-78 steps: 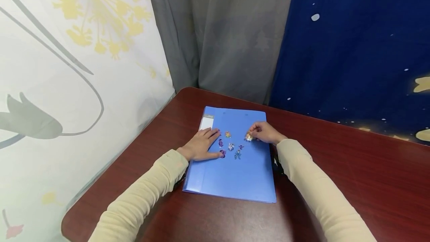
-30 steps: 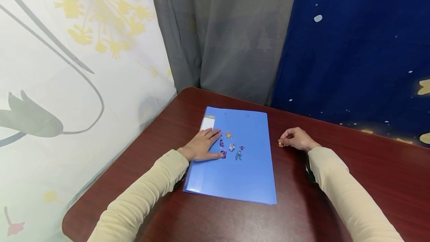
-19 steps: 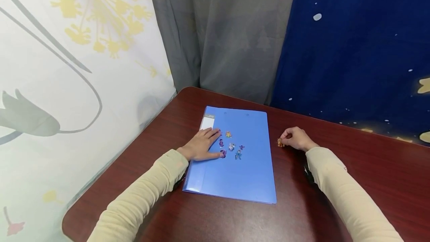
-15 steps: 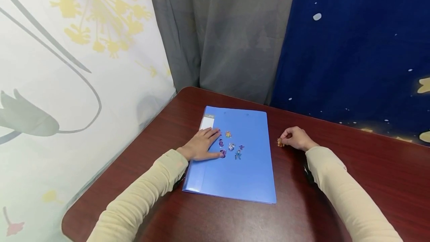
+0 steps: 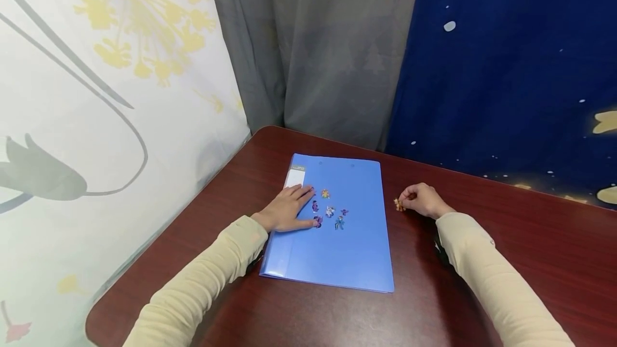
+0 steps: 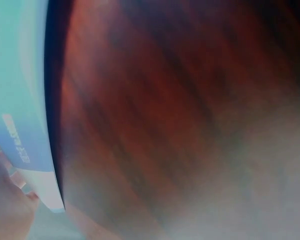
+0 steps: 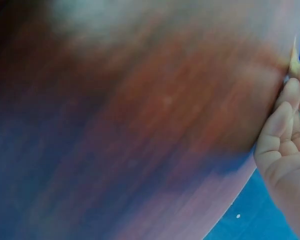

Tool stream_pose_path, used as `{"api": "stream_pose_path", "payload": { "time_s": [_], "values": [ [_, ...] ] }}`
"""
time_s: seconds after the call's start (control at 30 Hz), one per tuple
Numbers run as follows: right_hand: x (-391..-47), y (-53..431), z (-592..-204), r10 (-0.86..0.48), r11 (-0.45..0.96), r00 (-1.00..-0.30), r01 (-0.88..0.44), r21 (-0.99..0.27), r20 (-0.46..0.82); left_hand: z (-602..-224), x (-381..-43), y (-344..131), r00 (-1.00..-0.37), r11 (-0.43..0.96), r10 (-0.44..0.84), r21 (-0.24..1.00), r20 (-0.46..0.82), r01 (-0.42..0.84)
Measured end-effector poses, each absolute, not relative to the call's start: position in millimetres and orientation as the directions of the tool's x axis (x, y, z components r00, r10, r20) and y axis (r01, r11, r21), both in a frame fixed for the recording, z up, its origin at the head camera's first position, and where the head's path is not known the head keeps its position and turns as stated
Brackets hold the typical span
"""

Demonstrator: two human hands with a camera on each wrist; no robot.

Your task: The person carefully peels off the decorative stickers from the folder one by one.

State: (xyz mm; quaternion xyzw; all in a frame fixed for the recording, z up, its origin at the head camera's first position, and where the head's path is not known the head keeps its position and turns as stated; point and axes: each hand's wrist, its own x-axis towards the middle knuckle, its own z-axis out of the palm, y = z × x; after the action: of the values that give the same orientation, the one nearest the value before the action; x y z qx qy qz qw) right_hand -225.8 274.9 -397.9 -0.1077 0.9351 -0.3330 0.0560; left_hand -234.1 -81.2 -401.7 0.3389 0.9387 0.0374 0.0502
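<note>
My left hand [image 5: 284, 210] lies with spread fingers on the blue folder [image 5: 337, 261], its fingertips and thumb right at small purple figures [image 5: 318, 221]. Beside it on the cover sit a yellow-orange figure [image 5: 325, 194], a white one [image 5: 330, 211], a blue one [image 5: 339, 223] and a tiny purple one [image 5: 344, 212]. All look like little cartoon cut-outs or stickers. To the right of the folder, my right hand [image 5: 424, 201] pinches a small orange figure [image 5: 398, 205] close over the table. In the right wrist view, a yellowish edge [image 7: 294, 65] shows at the fingertips.
The dark red wooden table [image 5: 308, 315] has a rounded far-left corner. Behind it hang a grey curtain [image 5: 342, 58] and a dark blue one [image 5: 501, 79]. A white patterned cloth [image 5: 183, 117] borders the left side. The left wrist view shows the folder's spine [image 6: 25, 90].
The right hand has carried the orange figure off the folder's right part to the table at its right, then stayed there. The left hand has kept its place on the folder.
</note>
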Motion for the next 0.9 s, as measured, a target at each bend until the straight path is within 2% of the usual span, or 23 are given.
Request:
{"api": "stream_pose_path", "payload": {
  "time_s": [0.57,0.9],
  "values": [
    [-221.5,279.3,-398.6,-0.314,0.713,-0.949,-0.213,-0.668,-0.033,-404.0,-234.7,-82.9,-0.762,0.765,0.643,0.106,-0.07,0.636],
    [-218.2,277.4,-394.8,-0.305,0.733,-0.952,-0.218,-0.645,-0.025,-402.3,-235.7,-81.5,-0.76,0.764,0.645,0.083,-0.085,0.639]
  ]
}}
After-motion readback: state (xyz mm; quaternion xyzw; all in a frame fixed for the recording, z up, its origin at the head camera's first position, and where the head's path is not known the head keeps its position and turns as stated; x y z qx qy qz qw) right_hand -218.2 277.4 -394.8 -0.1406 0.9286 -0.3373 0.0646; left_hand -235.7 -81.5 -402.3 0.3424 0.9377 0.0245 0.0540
